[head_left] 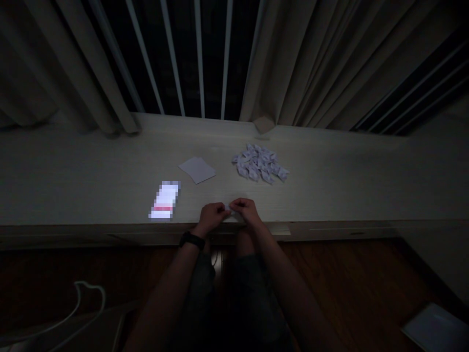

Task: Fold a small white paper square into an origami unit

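Close to the front edge of the pale ledge (330,195), my left hand (212,216) and my right hand (245,210) meet over a small piece of white paper (227,208). Both hands pinch it between thumb and fingers, and most of it is hidden by them. Beyond my right hand lies a pile of folded white paper pieces (258,162). A few flat sheets of white paper (198,169) lie overlapping beyond my left hand. The light is dim, so the folds of the held paper are not clear.
A lit phone (164,200), its screen blurred, lies left of my hands. Curtains (311,63) and a barred window (183,58) stand behind the ledge. A small beige block-like object (264,124) sits by the curtain. A pale cable (103,293) loops at lower left.
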### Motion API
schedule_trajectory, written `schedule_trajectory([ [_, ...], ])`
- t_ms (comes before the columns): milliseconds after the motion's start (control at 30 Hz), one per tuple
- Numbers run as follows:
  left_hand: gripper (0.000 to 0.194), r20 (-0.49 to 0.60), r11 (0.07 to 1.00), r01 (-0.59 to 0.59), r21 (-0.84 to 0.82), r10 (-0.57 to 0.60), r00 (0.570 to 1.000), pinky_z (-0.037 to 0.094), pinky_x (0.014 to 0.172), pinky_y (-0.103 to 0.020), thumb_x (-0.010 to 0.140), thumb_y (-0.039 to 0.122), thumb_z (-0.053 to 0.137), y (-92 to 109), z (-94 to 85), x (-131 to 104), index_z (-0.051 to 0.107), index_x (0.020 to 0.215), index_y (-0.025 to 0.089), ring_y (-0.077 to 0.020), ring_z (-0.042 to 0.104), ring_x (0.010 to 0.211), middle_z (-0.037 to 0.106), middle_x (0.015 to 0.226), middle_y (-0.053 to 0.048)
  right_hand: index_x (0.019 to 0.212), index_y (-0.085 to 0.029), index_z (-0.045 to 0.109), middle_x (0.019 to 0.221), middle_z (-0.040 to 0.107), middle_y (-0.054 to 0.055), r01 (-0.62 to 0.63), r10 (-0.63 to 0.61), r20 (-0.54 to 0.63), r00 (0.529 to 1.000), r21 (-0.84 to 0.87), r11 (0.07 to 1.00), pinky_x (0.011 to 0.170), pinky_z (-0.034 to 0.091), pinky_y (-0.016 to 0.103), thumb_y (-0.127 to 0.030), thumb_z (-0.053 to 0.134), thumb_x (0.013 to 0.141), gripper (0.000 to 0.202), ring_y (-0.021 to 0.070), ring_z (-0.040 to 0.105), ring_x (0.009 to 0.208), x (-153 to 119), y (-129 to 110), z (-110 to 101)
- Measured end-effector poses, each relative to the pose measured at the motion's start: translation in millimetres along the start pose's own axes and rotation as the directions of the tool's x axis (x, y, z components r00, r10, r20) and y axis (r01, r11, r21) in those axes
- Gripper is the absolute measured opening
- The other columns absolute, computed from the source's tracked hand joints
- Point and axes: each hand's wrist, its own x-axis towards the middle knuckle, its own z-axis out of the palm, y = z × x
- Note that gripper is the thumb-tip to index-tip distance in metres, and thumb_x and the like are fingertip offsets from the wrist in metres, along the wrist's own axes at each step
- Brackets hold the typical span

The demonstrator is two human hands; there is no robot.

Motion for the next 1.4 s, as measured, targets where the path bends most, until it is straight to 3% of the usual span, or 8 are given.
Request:
schedule_trajectory([
  [133, 0.031, 0.037, 0.999, 0.004, -0.048, -0.002, 0.999, 0.026, 0.054, -0.024, 0.075, 0.045, 0.058, 0, -2.1, 1, 0.060, 0.062, 0.017, -0.0115, 0.045, 0.056, 0.052, 0.055, 0.003, 0.060, -0.017, 0.066, 0.059, 0.061, -0.001, -0.082, 0.082, -0.013, 0.997, 0.016, 0.997, 0.059, 0.039, 0.026, -0.033, 0.075, 0.055, 0.019, 0.0121, 0.051, 0.056, 3, 2, 1],
  [433, 0.029, 0.037, 0.999, 0.004, -0.053, -0.002, 0.999, 0.029, 0.056, -0.024, 0.075, 0.044, 0.057, -3, -0.6, 1, 0.063, 0.066, 0.017, -0.0124, 0.049, 0.059, 0.058, 0.059, 0.001, 0.069, -0.019, 0.070, 0.069, 0.068, 0.002, -0.015, 0.016, 0.061, 0.998, -0.016, 1.000, 0.067, 0.044, 0.028, -0.033, 0.075, 0.057, 0.019, 0.0156, 0.058, 0.065, 1, 1, 0],
  [600, 0.028, 0.037, 0.996, 0.021, -0.083, -0.018, 0.999, 0.028, 0.055, -0.024, 0.073, 0.042, 0.058, -2, 0.7, 2, 0.061, 0.062, 0.017, -0.0119, 0.048, 0.057, 0.054, 0.056, 0.002, 0.060, -0.018, 0.068, 0.061, 0.065, 0.001, -0.073, 0.073, 0.018, 0.997, -0.002, 0.997, 0.061, 0.042, 0.027, -0.030, 0.074, 0.054, 0.015, 0.0143, 0.055, 0.058, 4, 4, 2],
  [800, 0.031, 0.018, 0.995, 0.039, -0.093, -0.038, 0.999, 0.029, 0.055, -0.023, 0.073, 0.046, 0.057, -1, -2.1, 3, 0.061, 0.064, 0.017, -0.0122, 0.048, 0.058, 0.055, 0.058, 0.002, 0.070, -0.018, 0.071, 0.068, 0.068, 0.002, 0.016, -0.017, -0.044, 0.999, -0.013, 1.000, 0.064, 0.044, 0.027, -0.035, 0.074, 0.059, 0.020, 0.0153, 0.058, 0.064, 2, 5, 2],
  [1067, 0.032, 0.013, 0.990, 0.041, -0.135, -0.039, 0.999, 0.032, 0.055, -0.023, 0.073, 0.048, 0.060, 0, -2.2, 2, 0.065, 0.067, 0.017, -0.0126, 0.050, 0.059, 0.058, 0.058, 0.002, 0.063, -0.017, 0.065, 0.062, 0.063, 0.001, -0.006, 0.002, -0.075, 0.997, -0.056, 0.998, 0.059, 0.041, 0.026, -0.042, 0.073, 0.058, 0.026, 0.0142, 0.054, 0.060, 2, 3, 2],
  [1200, 0.035, -0.057, 0.985, 0.038, -0.171, -0.048, 0.997, 0.037, 0.062, -0.024, 0.076, 0.050, 0.058, -1, -0.8, 1, 0.069, 0.080, 0.017, -0.0149, 0.057, 0.067, 0.067, 0.073, -0.002, 0.068, -0.018, 0.066, 0.064, 0.064, 0.001, -0.017, 0.016, -0.043, 0.999, -0.019, 1.000, 0.060, 0.042, 0.026, -0.042, 0.072, 0.061, 0.026, 0.0141, 0.054, 0.061, 0, -4, -1],
  [1400, 0.029, -0.014, 0.998, -0.002, -0.059, 0.001, 1.000, 0.037, 0.063, -0.025, 0.080, 0.045, 0.054, -1, 0.0, -1, 0.070, 0.082, 0.020, -0.0157, 0.059, 0.070, 0.069, 0.076, -0.002, 0.071, -0.018, 0.070, 0.071, 0.067, 0.002, -0.004, 0.004, 0.040, 0.999, -0.003, 1.000, 0.066, 0.043, 0.027, -0.036, 0.075, 0.058, 0.023, 0.0146, 0.057, 0.066, 0, -4, -1],
])
